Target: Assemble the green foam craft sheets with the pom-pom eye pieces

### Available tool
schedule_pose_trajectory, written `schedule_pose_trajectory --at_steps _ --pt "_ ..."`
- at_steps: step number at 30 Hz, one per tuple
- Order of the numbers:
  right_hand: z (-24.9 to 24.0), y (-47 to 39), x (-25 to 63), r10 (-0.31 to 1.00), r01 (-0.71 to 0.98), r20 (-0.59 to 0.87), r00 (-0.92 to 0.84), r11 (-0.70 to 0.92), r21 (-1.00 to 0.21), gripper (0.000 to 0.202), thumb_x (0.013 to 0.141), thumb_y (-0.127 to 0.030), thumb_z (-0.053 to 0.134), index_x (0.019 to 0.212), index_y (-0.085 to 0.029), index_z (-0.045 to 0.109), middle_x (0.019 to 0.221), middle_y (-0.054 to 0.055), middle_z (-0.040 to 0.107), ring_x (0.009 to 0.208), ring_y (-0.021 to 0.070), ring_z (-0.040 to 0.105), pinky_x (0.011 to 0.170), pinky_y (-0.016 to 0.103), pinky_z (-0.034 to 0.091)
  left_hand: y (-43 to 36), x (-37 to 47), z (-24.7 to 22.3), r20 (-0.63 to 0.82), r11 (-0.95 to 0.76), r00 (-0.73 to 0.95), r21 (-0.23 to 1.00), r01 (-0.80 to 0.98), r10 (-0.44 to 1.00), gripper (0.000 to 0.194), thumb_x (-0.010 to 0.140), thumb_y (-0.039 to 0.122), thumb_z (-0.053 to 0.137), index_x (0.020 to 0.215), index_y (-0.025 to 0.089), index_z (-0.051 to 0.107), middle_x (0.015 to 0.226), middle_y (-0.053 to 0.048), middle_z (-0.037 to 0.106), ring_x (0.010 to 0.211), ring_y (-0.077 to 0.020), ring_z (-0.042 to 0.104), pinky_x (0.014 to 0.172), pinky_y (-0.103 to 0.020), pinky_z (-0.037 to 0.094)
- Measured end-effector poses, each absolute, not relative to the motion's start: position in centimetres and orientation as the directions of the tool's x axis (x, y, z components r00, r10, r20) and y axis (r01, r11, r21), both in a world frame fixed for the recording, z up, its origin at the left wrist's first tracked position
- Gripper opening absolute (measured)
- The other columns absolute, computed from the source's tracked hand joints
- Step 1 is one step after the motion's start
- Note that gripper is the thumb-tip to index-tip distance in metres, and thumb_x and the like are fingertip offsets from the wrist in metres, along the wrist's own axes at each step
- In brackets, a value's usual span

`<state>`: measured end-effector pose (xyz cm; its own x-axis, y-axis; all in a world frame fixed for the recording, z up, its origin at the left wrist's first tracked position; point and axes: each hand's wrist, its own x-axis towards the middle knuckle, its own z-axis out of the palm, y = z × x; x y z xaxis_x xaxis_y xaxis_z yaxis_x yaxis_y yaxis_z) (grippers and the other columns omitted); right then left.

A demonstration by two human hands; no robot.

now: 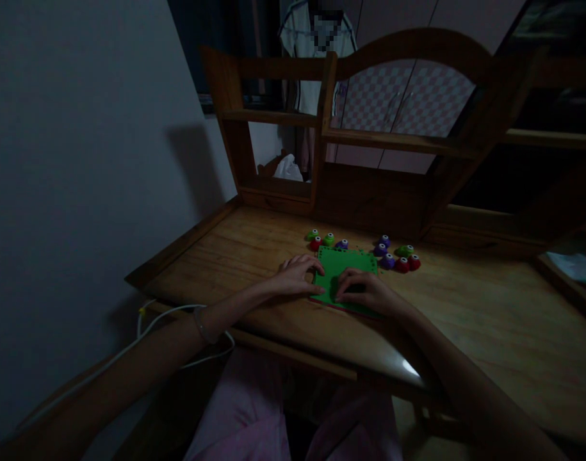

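Left hand (pixel 300 275) at left edge of green sheet (pixel 338 261), on desk (pixel 244 256). Right hand (pixel 364 291) over sheet, fingers curled; grip unclear. Hands apart. Punches (pixel 387 261) beyond, no readable writing.

Both hands (pixel 298 275) (pixel 364 292) at a green sheet (pixel 343 264) on wood.

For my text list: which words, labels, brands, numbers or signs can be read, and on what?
No text can be read.
Green sheet: no writing seen.
Small red, green and purple rounded pieces: dark marks on white tops, too small to read.
Hanging white garment: pixelated patch, unreadable.
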<state>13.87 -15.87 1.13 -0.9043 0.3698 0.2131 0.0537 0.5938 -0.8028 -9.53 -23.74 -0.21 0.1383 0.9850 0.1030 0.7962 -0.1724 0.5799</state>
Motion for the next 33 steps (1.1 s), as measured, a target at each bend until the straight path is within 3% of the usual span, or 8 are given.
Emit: schedule_pose_trajectory --at_steps 10,13,16,19,24,33 --pt "1.5 -15.1 14.8 0.299 0.065 0.143 -0.944 0.590 -0.805 0.021 0.077 -0.041 0.069 0.089 -0.023 0.073 0.103 0.004 0.061 0.100 0.0191 0.058 0.093 0.036 0.044 -24.4 -9.2 -0.1 0.160 -0.209 0.145 0.531 0.821 0.976 0.043 0.071 0.052 0.070 0.106 0.032 0.059 0.124 0.001 0.054 0.122 -0.0236 0.043 0.103 -0.040 0.030" --pt "1.5 -15.1 15.2 0.329 0.091 0.139 -0.934 0.598 -0.797 0.032 0.075 -0.040 0.071 0.103 -0.024 0.068 0.108 0.004 0.062 0.104 0.0205 0.057 0.097 0.038 0.041 -25.9 -8.3 -0.1 0.298 -0.296 0.176 0.428 0.854 0.938 0.033 0.081 0.042 0.062 0.111 0.029 0.058 0.126 -0.001 0.054 0.125 -0.0227 0.040 0.107 -0.042 0.028" --pt "1.3 -15.2 15.6 0.382 0.129 0.144 -0.913 0.604 -0.786 0.036 0.077 -0.040 0.070 0.109 -0.024 0.065 0.110 0.004 0.062 0.104 0.0207 0.056 0.097 0.038 0.041 -28.0 -7.2 0.0 0.383 -0.468 0.352 0.268 0.842 0.854 0.029 0.092 0.023 0.048 0.120 0.025 0.056 0.132 -0.002 0.052 0.131 -0.0198 0.035 0.113 -0.043 0.021" --pt "0.8 -15.7 15.6 0.416 0.121 0.198 -0.887 0.625 -0.772 0.029 0.080 -0.038 0.067 0.106 -0.024 0.066 0.107 0.005 0.062 0.102 0.0197 0.057 0.095 0.036 0.042 -29.7 -6.2 0.0 0.357 -0.546 0.461 0.185 0.817 0.812 0.033 0.095 0.024 0.041 0.126 0.021 0.052 0.132 -0.005 0.054 0.127 -0.0178 0.043 0.113 -0.041 0.025" --pt "-0.1 -16.3 15.0 0.476 0.132 0.265 -0.839 0.650 -0.748 0.019 0.082 -0.038 0.065 0.093 -0.022 0.067 0.095 0.004 0.064 0.092 0.0192 0.059 0.086 0.035 0.045 -30.8 -5.3 0.3 0.343 -0.520 0.452 0.138 0.843 0.823 0.037 0.096 0.029 0.039 0.130 0.019 0.049 0.135 -0.009 0.051 0.126 -0.0206 0.045 0.109 -0.041 0.035" --pt "-0.2 -16.2 15.3 0.464 0.073 0.271 -0.843 0.598 -0.798 0.019 0.079 -0.040 0.067 0.084 -0.021 0.072 0.092 0.004 0.061 0.090 0.0179 0.058 0.085 0.033 0.045 -30.8 -5.1 -0.3 0.322 -0.453 0.394 0.131 0.882 0.861 0.038 0.096 0.032 0.039 0.130 0.019 0.049 0.140 -0.008 0.046 0.129 -0.0215 0.042 0.109 -0.040 0.035"
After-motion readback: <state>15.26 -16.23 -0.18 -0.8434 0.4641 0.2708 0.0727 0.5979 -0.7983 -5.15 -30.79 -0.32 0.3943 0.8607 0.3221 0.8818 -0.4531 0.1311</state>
